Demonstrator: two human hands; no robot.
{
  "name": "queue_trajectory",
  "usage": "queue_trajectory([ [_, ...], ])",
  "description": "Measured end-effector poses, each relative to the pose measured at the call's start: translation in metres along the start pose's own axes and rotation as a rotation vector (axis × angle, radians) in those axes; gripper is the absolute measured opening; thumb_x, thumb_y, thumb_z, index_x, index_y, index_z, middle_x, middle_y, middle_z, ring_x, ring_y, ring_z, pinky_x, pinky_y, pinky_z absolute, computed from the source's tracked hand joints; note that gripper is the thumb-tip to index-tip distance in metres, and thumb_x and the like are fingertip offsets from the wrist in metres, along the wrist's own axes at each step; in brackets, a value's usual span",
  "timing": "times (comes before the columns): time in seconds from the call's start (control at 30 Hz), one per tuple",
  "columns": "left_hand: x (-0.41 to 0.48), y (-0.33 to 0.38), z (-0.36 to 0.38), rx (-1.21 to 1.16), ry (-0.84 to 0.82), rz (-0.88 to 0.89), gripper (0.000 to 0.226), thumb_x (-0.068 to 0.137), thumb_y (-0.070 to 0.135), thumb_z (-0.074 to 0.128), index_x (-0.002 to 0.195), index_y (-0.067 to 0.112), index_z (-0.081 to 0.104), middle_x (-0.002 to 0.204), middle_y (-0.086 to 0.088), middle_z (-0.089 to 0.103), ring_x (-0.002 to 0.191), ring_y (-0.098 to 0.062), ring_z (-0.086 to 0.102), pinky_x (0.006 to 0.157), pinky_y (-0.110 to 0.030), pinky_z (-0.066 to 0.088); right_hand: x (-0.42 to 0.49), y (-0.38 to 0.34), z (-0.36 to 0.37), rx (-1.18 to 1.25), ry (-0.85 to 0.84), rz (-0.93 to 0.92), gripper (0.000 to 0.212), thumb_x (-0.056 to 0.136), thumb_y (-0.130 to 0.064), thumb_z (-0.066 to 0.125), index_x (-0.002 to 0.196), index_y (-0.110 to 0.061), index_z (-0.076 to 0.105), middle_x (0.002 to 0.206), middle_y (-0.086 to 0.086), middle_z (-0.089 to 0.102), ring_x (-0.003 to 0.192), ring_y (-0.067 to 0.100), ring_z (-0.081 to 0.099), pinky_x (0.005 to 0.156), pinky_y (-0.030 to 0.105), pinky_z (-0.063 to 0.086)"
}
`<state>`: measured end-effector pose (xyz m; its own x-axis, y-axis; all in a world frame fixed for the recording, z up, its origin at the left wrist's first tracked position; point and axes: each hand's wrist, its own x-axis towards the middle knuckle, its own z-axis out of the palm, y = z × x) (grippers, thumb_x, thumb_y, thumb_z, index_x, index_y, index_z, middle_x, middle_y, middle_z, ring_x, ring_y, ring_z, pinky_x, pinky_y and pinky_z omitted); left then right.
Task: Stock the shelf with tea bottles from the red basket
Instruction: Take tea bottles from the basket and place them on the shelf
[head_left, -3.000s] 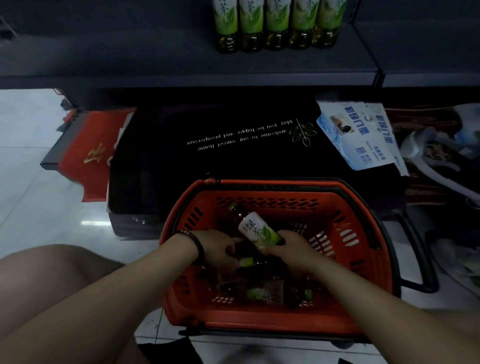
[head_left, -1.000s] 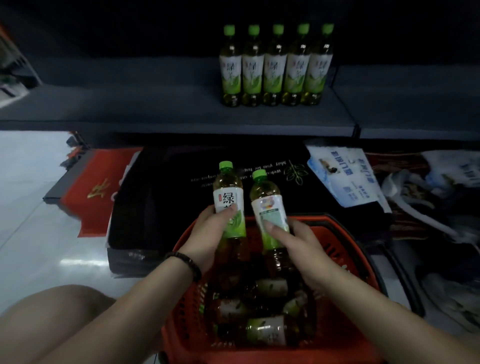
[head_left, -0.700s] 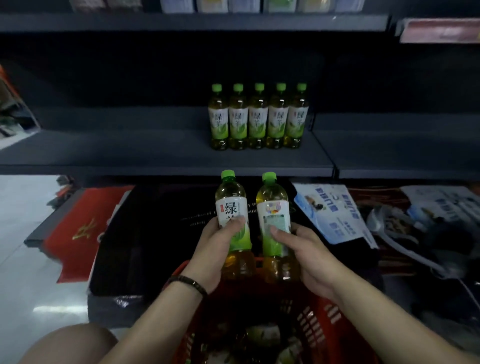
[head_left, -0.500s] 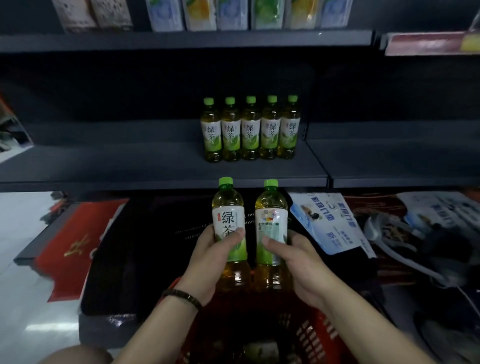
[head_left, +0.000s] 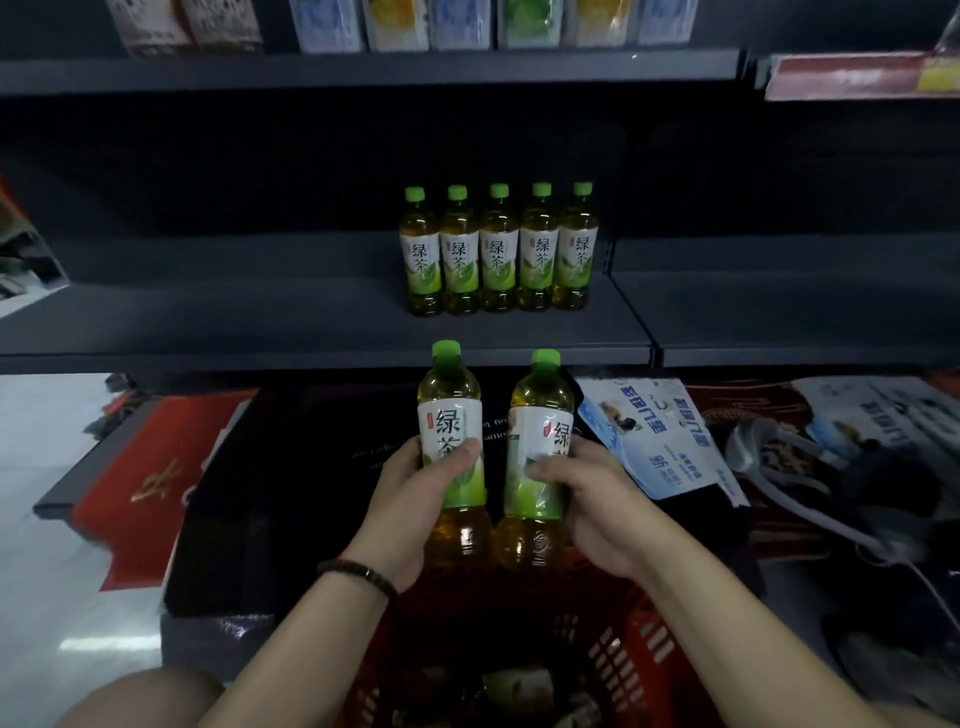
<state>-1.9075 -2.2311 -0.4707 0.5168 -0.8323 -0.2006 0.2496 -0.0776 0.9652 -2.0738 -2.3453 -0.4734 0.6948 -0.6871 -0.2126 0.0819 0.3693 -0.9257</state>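
Note:
My left hand (head_left: 410, 509) grips a green-capped tea bottle (head_left: 451, 410) upright, and my right hand (head_left: 592, 499) grips a second tea bottle (head_left: 540, 415) beside it. Both bottles are held above the red basket (head_left: 634, 649), just below the front edge of the dark grey shelf (head_left: 260, 322). A row of several tea bottles (head_left: 498, 254) stands upright at the back of that shelf, right of its middle. More bottles lie dimly in the basket (head_left: 519, 686).
An upper shelf (head_left: 363, 67) carries packaged goods. Under the lower shelf lie a black mat (head_left: 291, 467), a red mat (head_left: 150, 467) on the left, a blue-and-white leaflet (head_left: 654, 436) and clutter on the right. White floor tiles show at the left.
Both hands lifted a bottle each out of the basket and raised them toward the shelf. The view tilted up, and the right bottle has turned so that its front label shows.

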Motion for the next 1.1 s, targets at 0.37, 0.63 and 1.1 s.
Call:
queue_trajectory([
  [0.37, -0.008, 0.007, -0.020, -0.018, -0.106, 0.027, 0.054, 0.078, 0.035, 0.085, 0.128, 0.017, 0.075, 0.118, -0.011, 0.082, 0.111, -0.033, 0.078, 0.103, -0.060, 0.058, -0.006, 0.013, 0.026, -0.198, 0.110, -0.180, 0.065, 0.079, -0.013, 0.086, 0.134, -0.019, 0.052, 0.123, 0.018, 0.071, 0.114, 0.034, 0.072, 0.096, 0.057, 0.059],
  [0.63, 0.011, 0.028, -0.041, 0.001, -0.070, 0.105, 0.036, 0.088, 0.012, 0.083, 0.123, 0.020, 0.077, 0.113, -0.007, 0.083, 0.103, -0.028, 0.081, 0.088, -0.049, 0.065, 0.009, -0.009, 0.059, -0.252, 0.012, -0.231, 0.050, 0.090, 0.004, 0.075, 0.133, -0.012, 0.058, 0.122, 0.012, 0.076, 0.114, 0.031, 0.074, 0.098, 0.052, 0.059],
  [1.1, 0.170, 0.111, -0.121, -0.001, 0.036, 0.384, 0.047, 0.089, 0.010, 0.082, 0.130, 0.025, 0.068, 0.126, 0.002, 0.078, 0.119, -0.019, 0.073, 0.103, -0.046, 0.059, 0.178, -0.091, 0.144, -0.371, 0.278, -0.406, 0.044, 0.083, -0.014, 0.087, 0.118, -0.027, 0.066, 0.108, -0.004, 0.078, 0.103, 0.014, 0.074, 0.093, 0.042, 0.062],
])
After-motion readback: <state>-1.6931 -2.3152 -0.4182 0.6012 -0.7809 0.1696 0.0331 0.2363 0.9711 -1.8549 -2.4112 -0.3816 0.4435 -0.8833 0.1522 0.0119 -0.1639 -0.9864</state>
